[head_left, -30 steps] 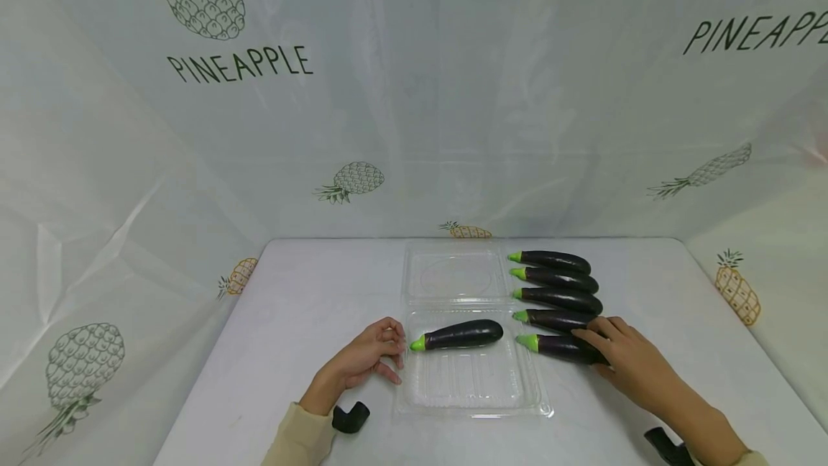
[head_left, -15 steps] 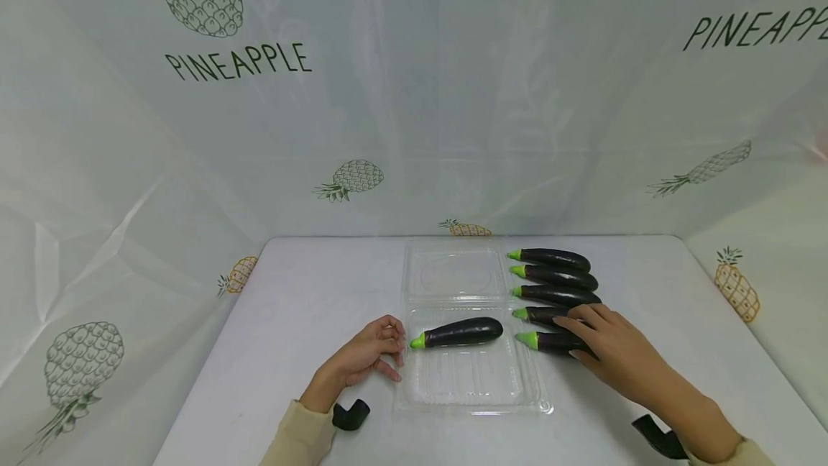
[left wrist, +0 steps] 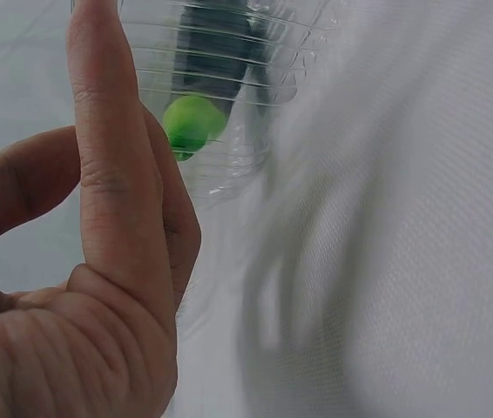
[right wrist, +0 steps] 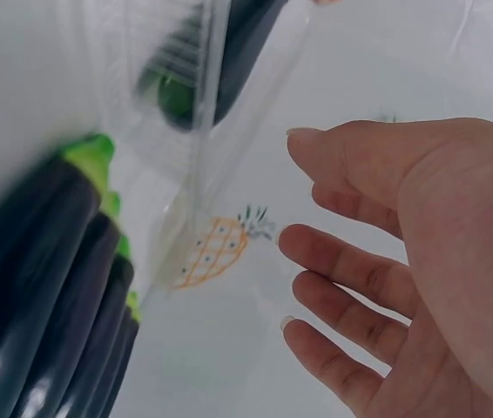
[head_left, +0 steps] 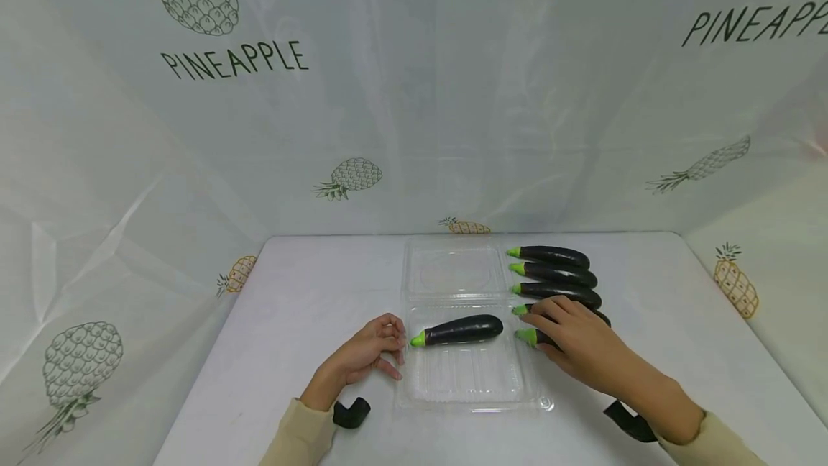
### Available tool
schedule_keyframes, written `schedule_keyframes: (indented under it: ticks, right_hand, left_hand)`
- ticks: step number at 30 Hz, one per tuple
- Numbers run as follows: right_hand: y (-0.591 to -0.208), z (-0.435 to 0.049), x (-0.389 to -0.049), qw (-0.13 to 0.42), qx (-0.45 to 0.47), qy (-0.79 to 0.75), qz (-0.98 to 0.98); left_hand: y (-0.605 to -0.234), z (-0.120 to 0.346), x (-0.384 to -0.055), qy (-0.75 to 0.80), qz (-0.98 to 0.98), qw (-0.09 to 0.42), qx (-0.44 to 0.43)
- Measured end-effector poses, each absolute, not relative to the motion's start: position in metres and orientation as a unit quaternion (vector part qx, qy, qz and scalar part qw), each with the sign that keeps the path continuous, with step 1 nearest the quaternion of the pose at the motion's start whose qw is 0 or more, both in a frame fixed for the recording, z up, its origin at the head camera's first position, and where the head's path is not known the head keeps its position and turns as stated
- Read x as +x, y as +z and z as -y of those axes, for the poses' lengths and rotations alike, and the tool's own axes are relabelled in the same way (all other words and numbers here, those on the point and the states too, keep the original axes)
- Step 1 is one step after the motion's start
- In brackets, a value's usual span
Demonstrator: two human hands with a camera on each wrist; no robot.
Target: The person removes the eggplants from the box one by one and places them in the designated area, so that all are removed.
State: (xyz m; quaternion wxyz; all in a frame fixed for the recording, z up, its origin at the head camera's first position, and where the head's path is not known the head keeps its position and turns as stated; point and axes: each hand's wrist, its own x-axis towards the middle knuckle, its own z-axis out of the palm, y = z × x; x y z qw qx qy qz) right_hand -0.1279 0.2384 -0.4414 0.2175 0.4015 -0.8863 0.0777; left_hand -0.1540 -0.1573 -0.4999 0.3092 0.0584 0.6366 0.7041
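Note:
An eggplant (head_left: 462, 330) with a green stem lies across the base of a clear plastic clamshell box (head_left: 466, 383). At the box's left edge rests my left hand (head_left: 365, 352), fingers loosely bent. Its wrist view shows the green stem end (left wrist: 192, 122) through the clear wall, just past the fingers. My right hand (head_left: 585, 344) reaches over the two nearest eggplants of a row, near their stems, hiding most of both. In the right wrist view the right hand (right wrist: 438, 252) has relaxed, spread fingers with nothing between them, and the row of eggplants (right wrist: 29, 244) lies to one side.
The box's hinged lid (head_left: 456, 272) lies flat behind its base. Other eggplants (head_left: 559, 275) lie stacked front to back right of the box, stems pointing left. A black bent piece (head_left: 351, 413) is by the left wrist, another (head_left: 630, 423) by the right. A pineapple-printed curtain (head_left: 414, 92) surrounds the white table.
My right hand has slid left along the nearest eggplants, from their rounded ends toward their stems. The left hand and the eggplant in the box have stayed in place.

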Motion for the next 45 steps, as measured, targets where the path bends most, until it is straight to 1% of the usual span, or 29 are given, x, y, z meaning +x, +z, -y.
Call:
schedule_keyframes:
  ticks: [4, 20, 28, 42, 45]
  right_hand:
    - [-0.439, -0.228, -0.132, 0.217, 0.416, 0.071, 0.88]
    - [-0.434, -0.197, -0.14, 0.127, 0.425, 0.029, 0.896]
    - [-0.439, -0.183, -0.143, 0.104, 0.43, 0.013, 0.897]
    - [-0.447, -0.165, -0.147, 0.046, 0.428, 0.006, 0.902]
    - [-0.447, -0.162, -0.149, 0.042, 0.431, 0.005, 0.901]
  left_hand:
    - [-0.499, 0.157, -0.154, 0.706, -0.637, 0.306, 0.058]
    - [-0.501, 0.159, -0.159, 0.703, -0.641, 0.305, 0.052]
    - [-0.502, 0.158, -0.159, 0.703, -0.64, 0.306, 0.055]
    - [-0.502, 0.157, -0.155, 0.704, -0.638, 0.308, 0.055]
    - [-0.501, 0.157, -0.155, 0.704, -0.638, 0.307, 0.054]
